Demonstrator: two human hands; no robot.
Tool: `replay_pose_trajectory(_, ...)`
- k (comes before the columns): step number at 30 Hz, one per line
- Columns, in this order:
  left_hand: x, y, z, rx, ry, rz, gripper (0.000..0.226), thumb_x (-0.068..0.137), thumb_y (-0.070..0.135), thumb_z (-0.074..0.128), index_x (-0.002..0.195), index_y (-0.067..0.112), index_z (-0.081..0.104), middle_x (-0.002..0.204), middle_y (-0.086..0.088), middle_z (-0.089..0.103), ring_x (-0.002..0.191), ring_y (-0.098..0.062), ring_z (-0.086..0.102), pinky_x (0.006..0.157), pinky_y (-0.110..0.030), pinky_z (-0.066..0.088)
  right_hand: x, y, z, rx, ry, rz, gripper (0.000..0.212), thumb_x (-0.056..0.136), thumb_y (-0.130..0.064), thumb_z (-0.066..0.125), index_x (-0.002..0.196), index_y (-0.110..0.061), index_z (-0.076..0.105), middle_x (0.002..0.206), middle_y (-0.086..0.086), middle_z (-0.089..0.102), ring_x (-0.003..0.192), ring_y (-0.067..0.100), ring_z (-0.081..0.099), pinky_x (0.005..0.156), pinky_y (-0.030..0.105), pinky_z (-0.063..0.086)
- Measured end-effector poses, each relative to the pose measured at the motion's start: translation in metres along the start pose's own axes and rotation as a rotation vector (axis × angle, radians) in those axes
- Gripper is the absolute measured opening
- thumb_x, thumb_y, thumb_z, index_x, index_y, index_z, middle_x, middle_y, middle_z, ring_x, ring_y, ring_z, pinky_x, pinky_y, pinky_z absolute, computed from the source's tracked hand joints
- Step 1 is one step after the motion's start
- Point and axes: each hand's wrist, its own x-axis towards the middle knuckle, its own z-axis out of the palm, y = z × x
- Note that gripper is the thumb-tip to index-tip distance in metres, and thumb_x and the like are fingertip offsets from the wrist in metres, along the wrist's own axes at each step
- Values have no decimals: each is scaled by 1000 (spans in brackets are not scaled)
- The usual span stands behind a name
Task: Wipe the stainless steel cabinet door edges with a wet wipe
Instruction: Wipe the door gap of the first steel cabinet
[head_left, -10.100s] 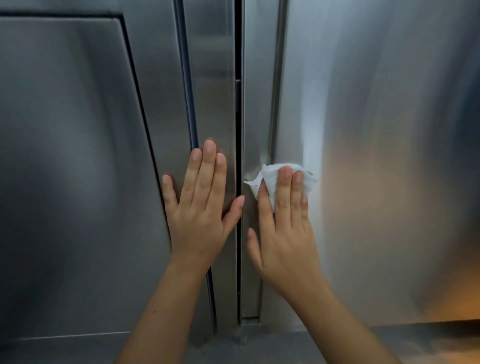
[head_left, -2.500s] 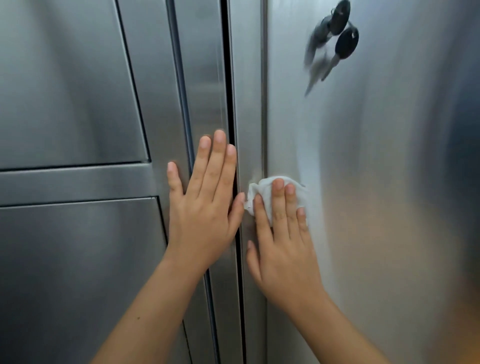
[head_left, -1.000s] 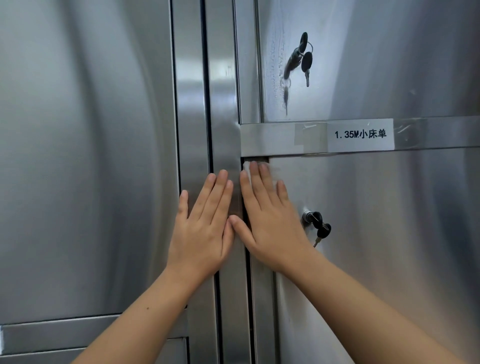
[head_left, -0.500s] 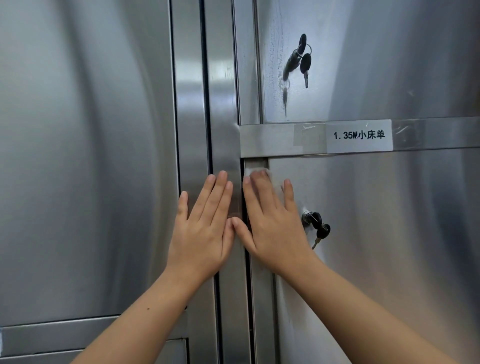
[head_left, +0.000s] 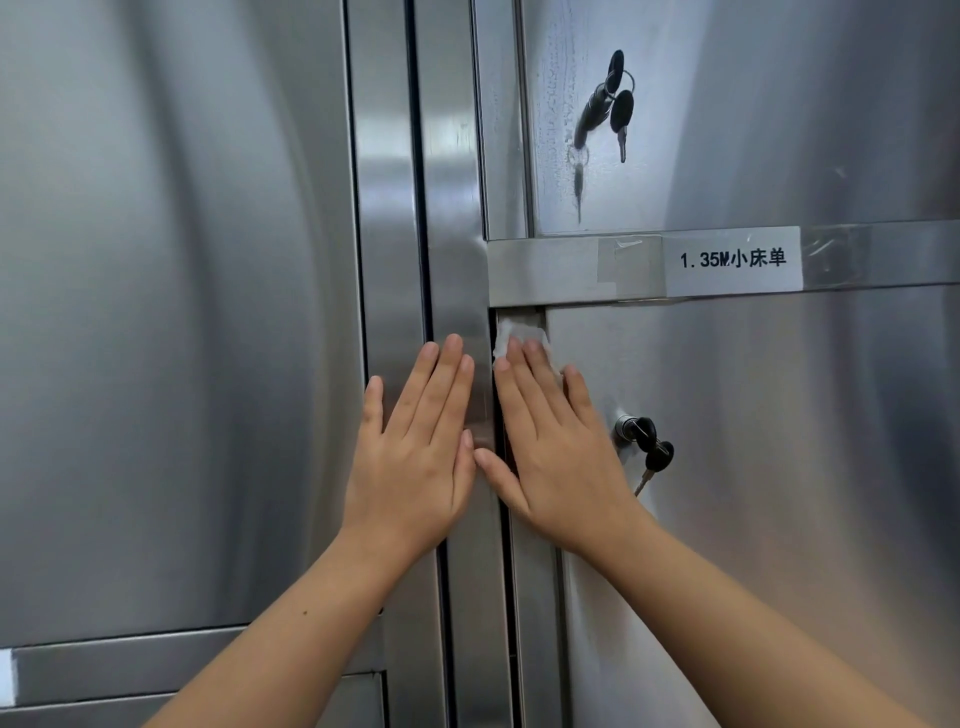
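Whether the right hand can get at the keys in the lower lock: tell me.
Probably yes. The right hand presses the wet wipe flat on the door edge, and the keys hang close beside it, with only bare steel between.

Most of the wet wipe (head_left: 511, 332) lies hidden under the fingers (head_left: 524, 384) of the right hand (head_left: 561, 457); only its top edge shows.

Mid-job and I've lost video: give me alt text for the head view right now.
The right hand presses a white wet wipe flat against the upper left edge of a stainless steel cabinet door, just below a labelled crossbar. The left hand rests flat on the frame strip beside it; keys hang in the door's lock.
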Motion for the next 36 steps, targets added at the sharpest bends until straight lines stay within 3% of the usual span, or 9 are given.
replay_pose_trajectory(2,0,0,0,-6,4,-3,54,91,25,33,140,5,36,148,-10,31,137,-22,29,110,-49,18,9,0,-4,15,-60,44,71,90,-48,25,138,4,36,145,21,33,136,34,30,113,45,12)
replay_pose_trajectory(6,0,1,0,-18,16,-14,52,92,24,32,140,6,36,149,-9,31,138,-20,27,110,-48,18,27,2,-5,22,-124,51,80,87,-58,4,146,-4,2,155,14,9,144,24,6,108,32,-21)
replay_pose_trajectory(8,0,1,0,-15,8,-13,53,91,23,32,140,5,36,148,-9,30,138,-20,26,110,-49,17,19,-3,-3,55,-129,53,79,86,-59,4,144,-6,-6,155,14,4,144,23,0,108,29,-23)
replay_pose_trajectory(11,0,1,0,12,-8,1,54,89,22,32,140,4,35,148,-11,31,137,-22,29,109,-50,18,-2,-8,-1,92,-149,40,76,88,-56,10,143,-5,0,154,15,1,143,24,-4,111,34,-15)
replay_pose_trajectory(17,1,0,0,-10,-7,-10,55,89,24,33,140,5,35,149,-10,29,138,-19,24,110,-49,15,14,2,-6,53,-134,-3,82,86,-59,9,145,-1,9,153,17,10,143,26,7,110,35,-17)
replay_pose_trajectory(21,0,1,-1,17,-22,-1,54,89,22,33,140,4,35,149,-11,30,138,-23,28,110,-51,19,-4,-6,-2,2,-128,19,81,89,-57,20,141,6,25,148,24,23,139,34,20,111,50,8)
replay_pose_trajectory(24,0,1,-1,40,-30,4,54,90,23,31,141,4,34,149,-11,30,137,-24,28,110,-50,20,-16,-5,0,-71,-128,-24,82,92,-58,13,138,8,33,145,25,29,136,36,27,108,55,19)
replay_pose_trajectory(30,0,0,-1,16,-18,9,55,88,22,34,139,3,38,147,-12,33,136,-24,30,109,-50,19,9,0,-8,-150,-56,-60,83,88,-56,23,128,12,47,131,30,48,126,39,43,107,53,23)
replay_pose_trajectory(36,0,-1,0,-8,-17,6,55,88,22,34,140,3,37,148,-11,31,138,-21,25,109,-49,17,8,-1,-9,-205,-9,-55,76,89,-53,26,119,10,57,122,29,57,117,37,54,96,42,44)
